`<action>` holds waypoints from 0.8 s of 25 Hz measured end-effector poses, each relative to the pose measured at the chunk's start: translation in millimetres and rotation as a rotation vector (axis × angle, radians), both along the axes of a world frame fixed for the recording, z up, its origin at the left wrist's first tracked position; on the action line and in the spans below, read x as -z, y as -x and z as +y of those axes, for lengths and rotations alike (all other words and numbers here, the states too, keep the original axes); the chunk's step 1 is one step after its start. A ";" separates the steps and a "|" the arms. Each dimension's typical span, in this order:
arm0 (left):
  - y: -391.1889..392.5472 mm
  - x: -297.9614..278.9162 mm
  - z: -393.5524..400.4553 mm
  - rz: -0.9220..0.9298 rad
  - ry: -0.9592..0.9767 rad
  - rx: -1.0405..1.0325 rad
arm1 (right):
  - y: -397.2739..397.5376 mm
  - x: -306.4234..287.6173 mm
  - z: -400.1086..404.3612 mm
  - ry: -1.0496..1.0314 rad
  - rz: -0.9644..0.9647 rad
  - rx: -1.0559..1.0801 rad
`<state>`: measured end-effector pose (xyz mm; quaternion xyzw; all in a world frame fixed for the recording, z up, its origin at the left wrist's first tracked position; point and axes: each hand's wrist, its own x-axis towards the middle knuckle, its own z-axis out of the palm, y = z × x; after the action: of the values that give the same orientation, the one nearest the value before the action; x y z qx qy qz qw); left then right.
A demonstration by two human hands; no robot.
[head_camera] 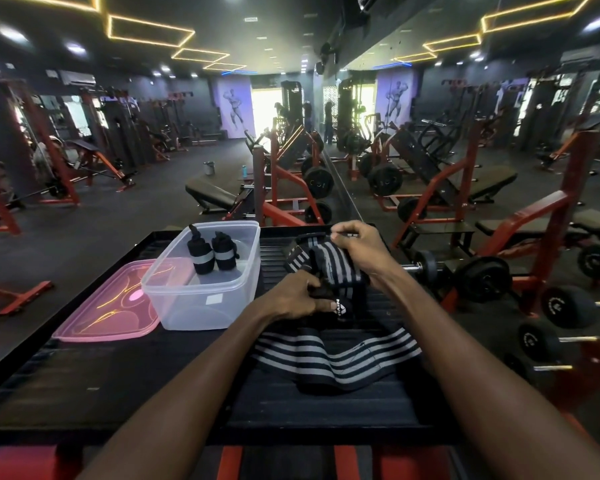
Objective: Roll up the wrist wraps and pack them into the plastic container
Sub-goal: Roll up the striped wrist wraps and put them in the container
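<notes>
The room is dim overall. Light comes from yellow LED strip outlines (151, 31) in the ceiling at the upper left and upper right, small white downlights, and a bright overexposed opening (261, 109) at centre background. The pink lid (108, 313) at lower left carries glare from the ceiling strips. Wide-angle distortion bends lines toward the frame edges. Background machines are soft; the forearms at the bottom edge are slightly blurred.

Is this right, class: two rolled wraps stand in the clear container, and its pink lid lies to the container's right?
Not quite. The head view shows the pink lid lying to the left of the clear container, not its right. The two rolled wraps do stand inside it.
</notes>
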<state>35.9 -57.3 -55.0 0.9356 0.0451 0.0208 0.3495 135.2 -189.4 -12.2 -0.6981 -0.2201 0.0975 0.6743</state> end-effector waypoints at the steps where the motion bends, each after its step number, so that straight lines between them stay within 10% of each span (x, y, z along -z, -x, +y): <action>1: -0.6 -2.1 0.6 -0.016 0.019 -0.020 | 3.8 -11.6 0.5 -0.046 0.012 -0.067; 9: -2.7 -12.2 17.2 0.104 -0.120 -0.008 | 20.8 -56.9 -2.7 -0.305 0.265 -0.365; 13: -9.6 -40.6 20.5 -0.281 0.044 -0.423 | 25.7 -63.1 -2.9 -0.384 0.265 -0.365; 20: -27.7 -62.5 19.4 -0.363 0.104 -0.338 | 37.1 -90.9 -2.7 -0.403 0.219 -0.346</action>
<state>63.6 -37.9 7.5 0.8765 0.1382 0.2441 0.3911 98.1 -192.1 78.7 -0.4873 -0.2769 0.2402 0.7926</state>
